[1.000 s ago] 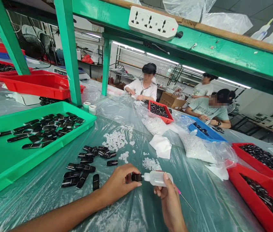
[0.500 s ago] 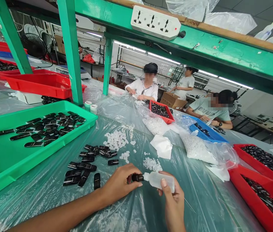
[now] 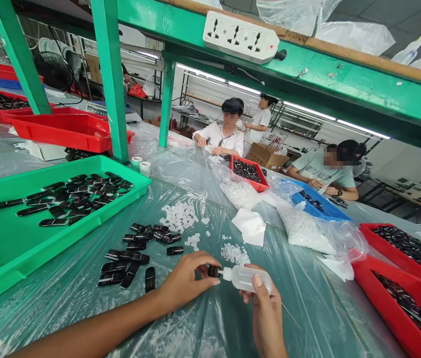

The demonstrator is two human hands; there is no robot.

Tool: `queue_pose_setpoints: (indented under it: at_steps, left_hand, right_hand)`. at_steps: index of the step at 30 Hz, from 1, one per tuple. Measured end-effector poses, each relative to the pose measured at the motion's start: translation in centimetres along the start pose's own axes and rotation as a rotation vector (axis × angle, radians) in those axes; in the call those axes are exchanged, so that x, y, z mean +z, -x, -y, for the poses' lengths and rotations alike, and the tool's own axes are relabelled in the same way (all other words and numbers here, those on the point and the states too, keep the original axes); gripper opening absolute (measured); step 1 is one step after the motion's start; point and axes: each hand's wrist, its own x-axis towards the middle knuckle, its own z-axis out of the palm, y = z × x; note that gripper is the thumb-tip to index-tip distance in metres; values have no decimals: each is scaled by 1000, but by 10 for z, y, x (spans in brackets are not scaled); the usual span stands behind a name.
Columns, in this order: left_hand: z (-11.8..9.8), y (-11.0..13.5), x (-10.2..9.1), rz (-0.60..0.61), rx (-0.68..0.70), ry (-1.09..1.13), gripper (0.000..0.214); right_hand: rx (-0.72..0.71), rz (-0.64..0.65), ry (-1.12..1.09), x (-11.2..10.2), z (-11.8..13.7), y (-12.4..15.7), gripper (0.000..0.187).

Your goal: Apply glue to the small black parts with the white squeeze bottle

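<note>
Between the thumb and fingers of my left hand (image 3: 184,281) is a small black plastic piece (image 3: 213,271). My right hand (image 3: 264,303) grips a translucent white squeeze bottle (image 3: 248,278), lying almost level. Its narrow nozzle points left and reaches the black piece; whether the tip touches it I cannot tell. A thin metal rod (image 3: 290,315) lies beside my right hand. Left of my left hand lie several loose black pieces (image 3: 130,256). Just beyond my hands are a heap of tiny white bits (image 3: 235,253) and a pile of larger white pieces (image 3: 179,216).
A green tray (image 3: 5,258) with black pieces stands at left. Red bins (image 3: 389,308) of black parts line the right. Farther off are a plastic bag of white bits (image 3: 303,229), a blue tray (image 3: 322,211) and seated co-workers. A green shelf beam (image 3: 180,25) crosses overhead.
The bottle has shifted slightly right, and more of its nozzle shows. The black piece has turned a little in my left fingers. A standing person in the background has moved left.
</note>
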Motion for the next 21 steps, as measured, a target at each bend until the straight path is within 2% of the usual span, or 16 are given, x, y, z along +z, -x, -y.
queue_pose_setpoints:
  at_steps: [5,14,18,21]
  left_hand:
    - [2,0,1,-18,-50,79,19]
    - [-1,1,1,-21,-67,164,19]
    - [-4,0,0,32,-85,131,19]
    - [-6,1,-2,90,-111,100,20]
  right_hand:
    - [134,54,-262,1,-1,-4,34]
    - [252,93,-502,-1,3,-6,29]
    - [151,49,-413,-13,6,-21,23]
    - [-3,-7,-106,-26,11,-37,32]
